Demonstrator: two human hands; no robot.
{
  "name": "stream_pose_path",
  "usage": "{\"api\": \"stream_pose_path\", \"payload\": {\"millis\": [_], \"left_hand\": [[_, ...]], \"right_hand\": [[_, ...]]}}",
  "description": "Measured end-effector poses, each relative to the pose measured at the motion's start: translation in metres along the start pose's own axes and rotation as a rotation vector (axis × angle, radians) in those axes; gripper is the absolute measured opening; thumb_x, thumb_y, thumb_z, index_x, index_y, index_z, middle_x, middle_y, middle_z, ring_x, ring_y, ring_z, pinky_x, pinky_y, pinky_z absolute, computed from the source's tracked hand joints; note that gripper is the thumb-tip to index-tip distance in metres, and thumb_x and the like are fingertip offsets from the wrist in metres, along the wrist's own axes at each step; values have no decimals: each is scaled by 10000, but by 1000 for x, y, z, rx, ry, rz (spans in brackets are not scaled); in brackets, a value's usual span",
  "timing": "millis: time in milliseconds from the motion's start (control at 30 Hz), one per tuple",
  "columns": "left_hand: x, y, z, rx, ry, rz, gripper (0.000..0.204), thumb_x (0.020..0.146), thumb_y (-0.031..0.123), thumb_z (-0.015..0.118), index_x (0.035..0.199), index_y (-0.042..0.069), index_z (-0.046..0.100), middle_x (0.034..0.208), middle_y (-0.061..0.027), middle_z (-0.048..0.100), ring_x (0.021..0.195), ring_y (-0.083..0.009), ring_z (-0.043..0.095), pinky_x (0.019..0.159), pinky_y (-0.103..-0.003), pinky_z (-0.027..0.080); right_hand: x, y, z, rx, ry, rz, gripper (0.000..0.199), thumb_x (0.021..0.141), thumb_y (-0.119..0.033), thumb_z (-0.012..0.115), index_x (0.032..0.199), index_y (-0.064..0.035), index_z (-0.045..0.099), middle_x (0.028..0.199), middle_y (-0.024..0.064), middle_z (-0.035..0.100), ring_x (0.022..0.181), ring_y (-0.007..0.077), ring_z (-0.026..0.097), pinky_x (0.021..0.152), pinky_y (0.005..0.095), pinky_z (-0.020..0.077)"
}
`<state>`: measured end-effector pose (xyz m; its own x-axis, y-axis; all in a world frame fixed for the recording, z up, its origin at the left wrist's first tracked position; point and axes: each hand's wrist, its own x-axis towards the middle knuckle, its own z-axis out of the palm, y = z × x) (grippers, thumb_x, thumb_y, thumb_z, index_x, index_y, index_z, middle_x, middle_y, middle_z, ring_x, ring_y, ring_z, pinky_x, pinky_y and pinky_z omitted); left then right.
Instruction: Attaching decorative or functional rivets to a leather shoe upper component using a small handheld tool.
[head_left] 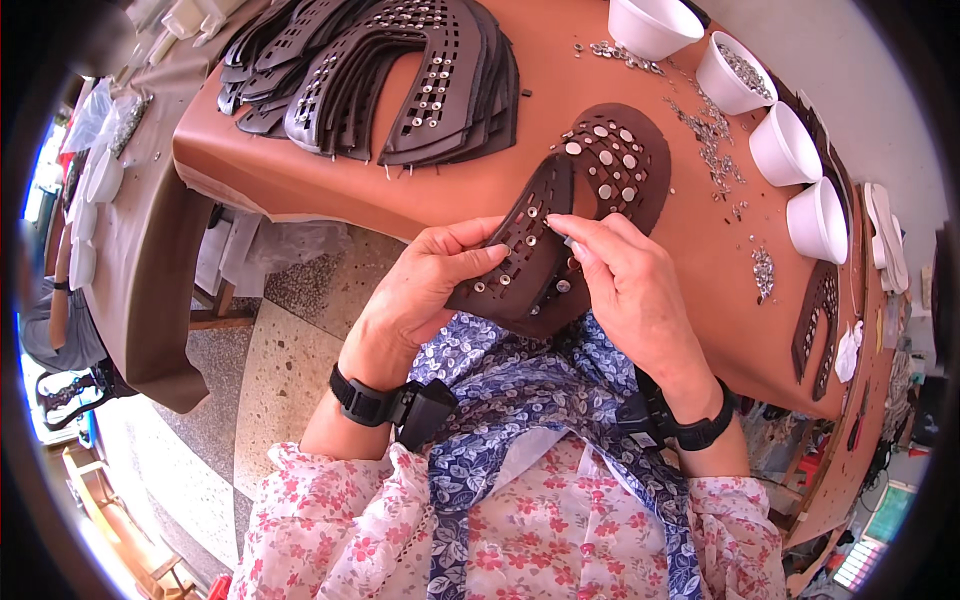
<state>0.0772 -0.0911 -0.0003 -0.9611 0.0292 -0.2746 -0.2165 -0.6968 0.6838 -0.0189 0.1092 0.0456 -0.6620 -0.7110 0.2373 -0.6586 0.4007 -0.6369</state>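
Observation:
A dark brown U-shaped leather piece [600, 170] with cut-out holes and silver studs lies partly on the brown table [480, 190], its near arm lifted toward me. My left hand [425, 285] grips that near arm from the left, thumb on top. My right hand [625, 280] pinches a small silver stud [562, 237] against the leather between thumb and forefinger. Both wrists wear black bands.
A stack of finished dark studded leather pieces [400, 75] lies at the back of the table. Several white cups [785, 145] with studs line the right side, loose studs [715, 150] scattered near them. Another leather piece [815, 325] lies at the right edge. A second table [140, 230] stands left.

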Motion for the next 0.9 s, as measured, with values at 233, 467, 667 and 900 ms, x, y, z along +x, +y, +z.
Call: {"api": "stream_pose_path", "payload": {"millis": [233, 467, 667, 900], "left_hand": [[-3, 10, 9, 247, 4, 42, 381, 999, 36, 622, 1369, -54, 615, 1182, -100, 742, 1032, -141, 722, 945, -284, 568], [2, 15, 14, 425, 6, 63, 362, 997, 68, 649, 1338, -51, 635, 1162, -66, 743, 1004, -115, 705, 929, -272, 546], [6, 11, 10, 487, -21, 54, 355, 1005, 77, 645, 1335, -55, 635, 1153, -31, 732, 1020, -82, 674, 935, -268, 542], [1, 7, 22, 681, 40, 191, 347, 994, 21, 610, 1334, -33, 651, 1109, -42, 740, 1001, -73, 644, 911, -268, 532]], "right_hand": [[-1, 2, 2, -61, 6, -41, 297, 934, -21, 652, 1216, -97, 707, 933, 115, 642, 793, 356, 693, 684, 439, 576], [-1, 4, 3, -77, 4, -72, 330, 916, -5, 647, 1228, -100, 696, 946, 106, 643, 789, 354, 693, 675, 438, 579], [-2, 3, 5, -85, 10, -73, 312, 922, -12, 639, 1222, -90, 675, 959, 109, 649, 800, 359, 697, 674, 440, 582], [-2, 3, 8, -49, 36, -51, 199, 963, -48, 621, 1160, -46, 653, 1008, 147, 668, 834, 386, 697, 704, 473, 577]]}}
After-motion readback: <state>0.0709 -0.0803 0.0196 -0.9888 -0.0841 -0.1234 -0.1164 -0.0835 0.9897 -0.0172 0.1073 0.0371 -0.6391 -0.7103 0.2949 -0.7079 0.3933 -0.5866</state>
